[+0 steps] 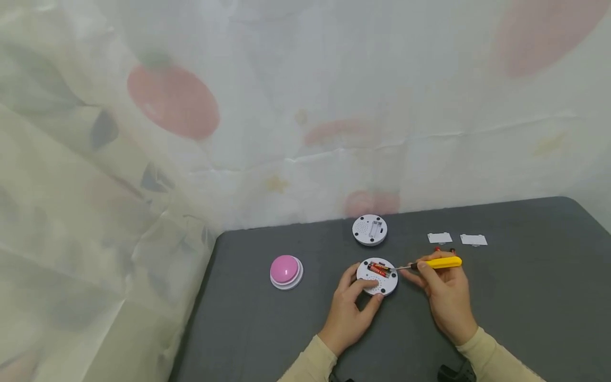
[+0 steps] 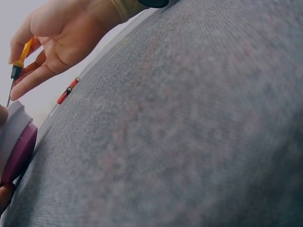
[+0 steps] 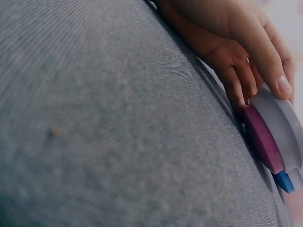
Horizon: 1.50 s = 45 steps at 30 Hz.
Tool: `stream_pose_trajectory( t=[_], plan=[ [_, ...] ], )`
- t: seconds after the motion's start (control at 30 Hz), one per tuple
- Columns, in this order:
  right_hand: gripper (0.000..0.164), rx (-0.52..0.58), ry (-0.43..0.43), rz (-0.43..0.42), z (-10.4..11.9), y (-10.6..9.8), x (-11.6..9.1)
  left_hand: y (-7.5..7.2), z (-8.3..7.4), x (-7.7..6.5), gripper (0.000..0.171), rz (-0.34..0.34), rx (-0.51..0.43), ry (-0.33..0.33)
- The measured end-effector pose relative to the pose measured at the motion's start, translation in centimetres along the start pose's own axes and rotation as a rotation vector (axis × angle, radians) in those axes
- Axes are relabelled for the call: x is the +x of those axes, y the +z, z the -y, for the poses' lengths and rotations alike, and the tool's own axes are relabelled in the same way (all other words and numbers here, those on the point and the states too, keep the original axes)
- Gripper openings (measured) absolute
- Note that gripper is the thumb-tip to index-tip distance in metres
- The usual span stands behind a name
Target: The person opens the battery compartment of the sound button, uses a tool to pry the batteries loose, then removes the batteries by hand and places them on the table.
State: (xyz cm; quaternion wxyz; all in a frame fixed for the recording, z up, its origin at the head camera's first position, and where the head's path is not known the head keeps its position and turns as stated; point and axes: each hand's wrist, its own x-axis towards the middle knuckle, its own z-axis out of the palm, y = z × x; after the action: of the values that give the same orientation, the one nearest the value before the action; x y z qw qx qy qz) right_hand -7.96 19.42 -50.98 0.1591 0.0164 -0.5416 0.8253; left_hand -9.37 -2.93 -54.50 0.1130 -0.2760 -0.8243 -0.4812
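Observation:
My left hand (image 1: 349,317) holds a round push-button device (image 1: 390,285) upside down on the table, fingers and thumb about its rim and one finger across its white base. Its pink button faces down in the right wrist view. Two red batteries (image 1: 378,270) lie in the uncovered compartment of that base. A screwdriver (image 1: 445,262) with a yellow handle is gripped in my right hand (image 1: 446,301), its thin shaft pointing left. The tip meets the compartment's right end, beside the batteries. Just beyond the right hand lie loose red-and-black batteries (image 2: 68,91), partly hidden in the head view.
Behind, a second upturned white device (image 1: 364,232) has a bare battery compartment; its blue button (image 3: 284,181) shows underneath. A pink push button (image 1: 285,269) stands upright at left. Two white battery covers (image 1: 439,238) lie at back right. A patterned curtain (image 1: 296,106) borders the grey table (image 1: 248,334).

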Motion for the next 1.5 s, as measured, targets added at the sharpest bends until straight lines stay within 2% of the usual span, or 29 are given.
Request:
stream_pose_trajectory(
  t=[0.13, 0.4, 0.57, 0.73, 0.9, 1.07, 1.17, 1.27, 1.4, 1.5],
  plan=[
    [0.031, -0.02, 0.001, -0.022, 0.1, 0.0, 0.0, 0.0, 0.1, -0.1, 0.023, -0.003, 0.01, -0.011],
    [0.018, -0.038, -0.009, -0.074, 0.4, 0.1, 0.3, -0.1, 0.4, -0.2, 0.027, -0.016, 0.013, -0.031],
    [0.02, -0.14, -0.076, -0.085, 1.0, -0.8, 1.3, -0.3, 0.4, -0.2, 0.027, 0.001, 0.012, -0.059],
    [0.033, -0.317, -0.135, -0.106, 2.4, -2.9, 3.2, -0.3, 0.3, -0.1, 0.025, 0.003, 0.004, -0.089],
    [0.044, -0.645, -0.132, -0.259, 4.1, -6.7, 5.2, 0.0, 0.3, -0.1, 0.025, -0.019, 0.025, -0.079],
    [0.04, -0.988, -0.126, -0.343, 5.8, -11.6, 6.6, 0.0, 0.3, -0.1, 0.031, -0.014, 0.025, -0.091],
    [0.04, -1.202, -0.081, -0.382, 6.7, -14.3, 7.1, -0.1, 0.4, -0.1, 0.036, -0.016, 0.026, -0.082],
    [0.045, -1.336, 0.06, -0.413, 7.4, -16.4, 7.2, -0.2, 0.4, -0.1, 0.041, -0.014, 0.031, -0.077],
    [0.049, -1.414, 0.238, -0.417, 8.1, -18.3, 7.0, -0.3, 0.4, -0.1, 0.05, 0.005, 0.03, -0.093],
    [0.048, -1.447, 0.278, -0.4, 8.5, -19.2, 6.8, -0.2, 0.3, -0.2, 0.054, 0.016, 0.025, -0.102]
  ],
)
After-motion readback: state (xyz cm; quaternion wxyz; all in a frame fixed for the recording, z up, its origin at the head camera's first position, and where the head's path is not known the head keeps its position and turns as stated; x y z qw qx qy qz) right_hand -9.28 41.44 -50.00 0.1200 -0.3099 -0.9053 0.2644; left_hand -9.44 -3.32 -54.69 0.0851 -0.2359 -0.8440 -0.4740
